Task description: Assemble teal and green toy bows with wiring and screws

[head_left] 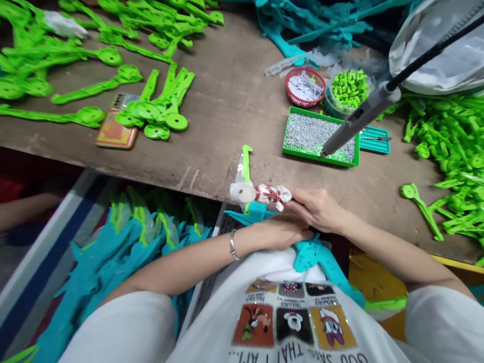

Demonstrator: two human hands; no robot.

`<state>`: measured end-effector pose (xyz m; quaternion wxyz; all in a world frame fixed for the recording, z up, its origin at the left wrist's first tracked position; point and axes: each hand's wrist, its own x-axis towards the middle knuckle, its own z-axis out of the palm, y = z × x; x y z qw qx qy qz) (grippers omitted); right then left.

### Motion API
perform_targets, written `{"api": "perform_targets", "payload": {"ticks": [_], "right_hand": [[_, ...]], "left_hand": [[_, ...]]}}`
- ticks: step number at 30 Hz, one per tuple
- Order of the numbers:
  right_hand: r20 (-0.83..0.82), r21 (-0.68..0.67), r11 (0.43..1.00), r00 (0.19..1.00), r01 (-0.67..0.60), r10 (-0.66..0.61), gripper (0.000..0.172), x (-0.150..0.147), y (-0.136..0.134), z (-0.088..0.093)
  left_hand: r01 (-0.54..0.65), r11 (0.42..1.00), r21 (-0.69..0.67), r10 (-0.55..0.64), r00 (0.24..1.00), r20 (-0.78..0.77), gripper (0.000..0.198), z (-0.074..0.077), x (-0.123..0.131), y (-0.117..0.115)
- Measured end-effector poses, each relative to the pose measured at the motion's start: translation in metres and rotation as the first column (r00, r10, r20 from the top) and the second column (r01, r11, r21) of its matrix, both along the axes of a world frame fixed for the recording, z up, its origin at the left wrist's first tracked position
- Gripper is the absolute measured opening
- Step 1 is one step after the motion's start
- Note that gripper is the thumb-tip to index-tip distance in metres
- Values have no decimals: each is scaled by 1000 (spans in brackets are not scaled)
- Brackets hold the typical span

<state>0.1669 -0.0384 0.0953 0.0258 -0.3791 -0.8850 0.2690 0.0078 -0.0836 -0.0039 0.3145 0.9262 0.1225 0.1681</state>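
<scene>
The left hand (pixel 280 232) and right hand (pixel 318 207) hide their grip, so I cannot tell it; slackness could drop the near teal piece (pixel 321 256).

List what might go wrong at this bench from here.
1. The hanging grey tool overlaps the green tray in this view; if it swings low, it might scatter the silver pieces.
2. The teal part lies against the shirt, off the bench, so it could slip if the left hand beside it shifts.
</scene>
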Motion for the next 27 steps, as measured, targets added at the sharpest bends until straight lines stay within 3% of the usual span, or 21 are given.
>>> {"api": "perform_targets", "payload": {"ticks": [5, 9, 13, 15, 18, 22, 25, 27], "right_hand": [[156, 2, 999, 987, 42, -42, 35, -3, 12, -15], [28, 50, 989, 990, 137, -139, 39, -16, 20, -25], [128, 38, 975, 966, 220, -224, 34, -21, 26, -38], [80, 64, 964, 961, 259, -264, 33, -10, 29, -36], [-1, 110, 952, 958, 285, -286, 28, 31, 32, -19], [90, 197, 894, 901, 402, -425, 26, 122, 27, 10], [81, 275, 749, 762, 603, -643, 31, 196, 17, 18], [38, 322, 572, 594, 754, -804, 31, 238, 14, 16]], "left_hand": [[17, 991, 135, -15, 1000, -20, 22, 10, -5, 2], [61, 994, 92, -49, 991, -126, 23, 17, -7, 4], [46, 997, 67, -37, 992, -123, 30, 17, -9, 4], [40, 997, 59, -31, 989, -142, 31, 16, -9, 3], [9, 999, 48, 1, 980, -200, 40, 16, -9, 3], [-56, 995, 87, 75, 968, -238, 64, 11, -20, 7], [-160, 982, 100, 180, 952, -247, 70, 7, -38, 18], [-234, 968, 97, 252, 928, -276, 71, 6, -49, 29]]}}
